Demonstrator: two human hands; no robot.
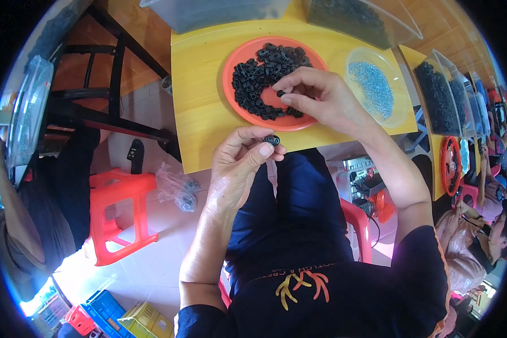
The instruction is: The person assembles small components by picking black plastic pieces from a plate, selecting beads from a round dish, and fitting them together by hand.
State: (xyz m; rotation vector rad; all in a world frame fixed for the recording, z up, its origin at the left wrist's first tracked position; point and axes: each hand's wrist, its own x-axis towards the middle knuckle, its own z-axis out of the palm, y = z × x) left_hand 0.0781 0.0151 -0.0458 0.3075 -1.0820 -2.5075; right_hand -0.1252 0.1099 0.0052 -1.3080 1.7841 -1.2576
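Observation:
Just off the table's near edge, my left hand (238,158) pinches a small black ring-shaped part (272,140) between thumb and fingers. Over the round red tray (227,84), my right hand (315,96) is closed on another small black part (281,94), mostly covered by the fingertips. Many short black hollow pieces (250,79) lie heaped in the tray, with its red bottom showing near my right fingertips. To the right of the tray stands a clear round dish (401,93) holding a spread of tiny shiny silvery pieces (370,87).
The yellow table (200,112) carries clear plastic bins (219,14) along its far side. A red stool (127,186) and a clear plastic bag (176,186) are on the floor at left. People sit on both sides; another red tray (450,166) is at right.

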